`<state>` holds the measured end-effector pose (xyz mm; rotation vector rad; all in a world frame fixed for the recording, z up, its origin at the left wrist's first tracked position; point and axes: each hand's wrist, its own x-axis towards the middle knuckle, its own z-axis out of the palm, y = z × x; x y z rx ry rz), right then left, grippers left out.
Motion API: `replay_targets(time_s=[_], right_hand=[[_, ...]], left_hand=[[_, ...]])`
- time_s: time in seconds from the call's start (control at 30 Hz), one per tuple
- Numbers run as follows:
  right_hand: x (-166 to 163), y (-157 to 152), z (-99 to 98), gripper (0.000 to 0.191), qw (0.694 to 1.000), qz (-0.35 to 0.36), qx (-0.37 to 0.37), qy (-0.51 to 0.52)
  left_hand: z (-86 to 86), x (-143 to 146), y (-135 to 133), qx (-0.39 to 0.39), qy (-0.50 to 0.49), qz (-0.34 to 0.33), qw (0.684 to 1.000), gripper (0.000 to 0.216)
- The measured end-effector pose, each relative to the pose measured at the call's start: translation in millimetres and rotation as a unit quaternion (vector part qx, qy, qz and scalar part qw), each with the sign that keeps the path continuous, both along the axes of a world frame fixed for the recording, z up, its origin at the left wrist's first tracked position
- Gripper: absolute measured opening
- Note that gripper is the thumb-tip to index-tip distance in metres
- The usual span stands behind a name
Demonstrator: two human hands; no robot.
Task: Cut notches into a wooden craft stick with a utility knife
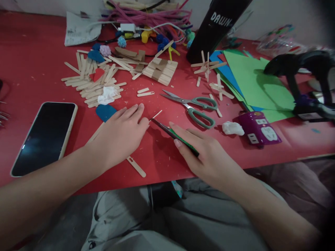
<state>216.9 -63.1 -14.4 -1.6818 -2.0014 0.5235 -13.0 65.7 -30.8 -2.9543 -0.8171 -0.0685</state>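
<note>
My right hand point(206, 153) is closed round a green and black craft knife point(171, 133), its blade tip pointing up-left toward a thin wooden stick point(156, 114). My left hand point(120, 134) lies palm down on the red table point(31, 69), fingers together, pressing the stick's near end by the blade. Another wooden stick point(136, 166) with a slit lies just under my left wrist. Green-handled scissors point(195, 107) lie shut, just beyond my right hand.
A dark phone point(45, 136) lies at the left. Several popsicle sticks point(91, 82), a stick panel point(160, 70), pompoms and cables crowd the back. Green and blue paper sheets point(255, 85), a black glue gun point(300, 75), a purple socket adapter point(259, 129) and a black bottle point(216, 28) stand at the right.
</note>
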Motion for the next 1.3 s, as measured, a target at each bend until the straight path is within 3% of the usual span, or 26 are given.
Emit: replay_targets(time_s=[0.57,0.8,1.17,1.3], right_hand=[[-7,-2,1.4,0.054,0.999,-0.015,-0.018,-0.038],[-10,4,0.8,0.055,0.998,-0.024,-0.034,-0.046],[-13,3,2.9,0.056,0.997,-0.024,-0.033,-0.059],[-14,6,0.6,0.056,0.997,-0.02,-0.028,-0.071]], left_hand=[[9.0,6,-5,0.026,0.012,0.008,1.0,0.045],[13.8,10,-9,-0.018,-0.005,0.033,0.999,0.05],[16.3,13,-8,-0.026,0.02,0.04,0.999,0.051],[15.0,13,-9,0.011,0.029,0.026,0.999,0.055]])
